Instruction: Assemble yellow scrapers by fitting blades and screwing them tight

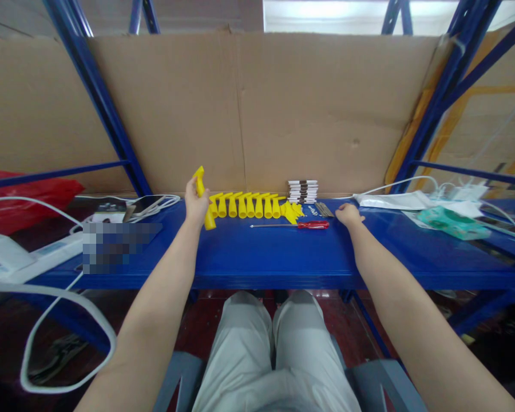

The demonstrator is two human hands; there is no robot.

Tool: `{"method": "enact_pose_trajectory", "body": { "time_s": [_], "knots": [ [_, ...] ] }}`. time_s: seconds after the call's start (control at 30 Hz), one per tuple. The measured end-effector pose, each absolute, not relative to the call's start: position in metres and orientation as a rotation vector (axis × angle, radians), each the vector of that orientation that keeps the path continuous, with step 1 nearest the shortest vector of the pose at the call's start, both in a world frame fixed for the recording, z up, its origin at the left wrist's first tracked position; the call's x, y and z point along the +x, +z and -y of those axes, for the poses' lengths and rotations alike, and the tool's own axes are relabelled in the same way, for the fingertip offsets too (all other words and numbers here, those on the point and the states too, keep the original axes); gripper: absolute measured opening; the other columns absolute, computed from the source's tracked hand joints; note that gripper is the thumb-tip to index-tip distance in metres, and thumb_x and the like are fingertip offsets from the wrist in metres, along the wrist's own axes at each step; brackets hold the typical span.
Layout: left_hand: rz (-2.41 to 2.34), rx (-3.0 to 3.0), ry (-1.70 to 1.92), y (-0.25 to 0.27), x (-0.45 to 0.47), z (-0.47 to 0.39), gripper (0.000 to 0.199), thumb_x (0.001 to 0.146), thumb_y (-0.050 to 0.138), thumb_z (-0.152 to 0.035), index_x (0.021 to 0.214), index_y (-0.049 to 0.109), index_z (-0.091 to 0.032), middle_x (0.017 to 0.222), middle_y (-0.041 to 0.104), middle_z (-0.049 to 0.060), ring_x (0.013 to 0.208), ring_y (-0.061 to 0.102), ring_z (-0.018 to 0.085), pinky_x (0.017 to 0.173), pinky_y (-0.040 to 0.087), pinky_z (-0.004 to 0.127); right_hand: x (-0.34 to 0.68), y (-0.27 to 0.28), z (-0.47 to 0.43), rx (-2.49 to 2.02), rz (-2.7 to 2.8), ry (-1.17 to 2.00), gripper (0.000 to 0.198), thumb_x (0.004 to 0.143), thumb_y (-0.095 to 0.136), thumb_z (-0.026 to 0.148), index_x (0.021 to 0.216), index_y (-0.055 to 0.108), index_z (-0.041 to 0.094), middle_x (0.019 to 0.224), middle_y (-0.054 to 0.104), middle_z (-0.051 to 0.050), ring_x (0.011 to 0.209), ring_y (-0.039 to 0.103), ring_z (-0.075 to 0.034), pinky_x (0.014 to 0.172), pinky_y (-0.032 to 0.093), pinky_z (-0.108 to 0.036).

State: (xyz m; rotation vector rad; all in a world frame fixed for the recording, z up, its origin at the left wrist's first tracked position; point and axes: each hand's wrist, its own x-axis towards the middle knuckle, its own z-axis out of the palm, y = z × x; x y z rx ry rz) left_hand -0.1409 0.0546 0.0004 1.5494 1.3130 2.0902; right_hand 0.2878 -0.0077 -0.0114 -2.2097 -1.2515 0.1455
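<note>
Our knees [245, 320] sit before the screwdriver [312, 225], left hand [194, 205] wrapping a yellow part [210, 222], seemingly for control, right hand [349, 214] half-curled, contents unclear.

A blue counter [274, 257] runs beneath the left hand [196, 201] and right hand [349, 216]. Beyond both, brown cardboard [309, 114] stands as a backing wall, creased vertically between them. A blue upright [108, 111] slants outward left of the left hand; a second upright [436, 109] mirrors it right of the right hand. Above and past both, a white strip [347, 16] glows brightly. Nearer and lower lie a dark red floor [206, 312] and a grey chair [186, 372].
</note>
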Motion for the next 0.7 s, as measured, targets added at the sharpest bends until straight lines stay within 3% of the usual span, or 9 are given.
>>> {"method": "enact_pose_trajectory", "body": {
  "time_s": [0.2,0.37,0.5,0.7],
  "knots": [
    [-1.309,2.224,1.931,0.007,-0.123,-0.039,0.042,0.076,0.053,-0.015,0.118,0.054,-0.019,0.118,0.060,0.008,0.109,0.057,0.021,0.099,0.045,0.038,0.287,-0.011,0.007,-2.210,1.243,0.142,0.037,0.076,0.053,0.017,0.111,0.065,0.017,0.125,0.059,-0.016,0.119,0.051,-0.033,0.100,0.031,-0.060],
    [-1.451,2.588,1.464,0.003,-0.097,-0.024,0.041,0.073,0.051,-0.012,0.112,0.061,-0.017,0.106,0.066,0.008,0.101,0.060,0.022,0.094,0.047,0.039,0.284,-0.008,0.007,-2.211,1.267,0.117,0.038,0.077,0.052,0.019,0.113,0.064,0.018,0.123,0.060,-0.015,0.118,0.052,-0.032,0.100,0.031,-0.059],
    [-1.459,2.768,1.165,-0.004,-0.080,-0.016,0.044,0.072,0.050,-0.010,0.112,0.064,-0.021,0.107,0.066,0.006,0.104,0.060,0.022,0.097,0.045,0.039,0.278,-0.004,0.005,-2.163,1.343,0.029,0.039,0.079,0.050,0.020,0.116,0.063,0.018,0.124,0.060,-0.014,0.119,0.052,-0.030,0.101,0.033,-0.054],
    [-1.298,2.890,0.986,-0.011,-0.065,-0.010,0.044,0.074,0.049,-0.010,0.111,0.067,-0.022,0.104,0.068,0.006,0.099,0.062,0.021,0.092,0.048,0.035,0.256,0.009,0.004,-1.954,1.671,-0.091,0.031,0.081,0.048,0.023,0.104,0.068,0.018,0.111,0.067,-0.010,0.107,0.059,-0.024,0.089,0.044,-0.034]
  ]
}}
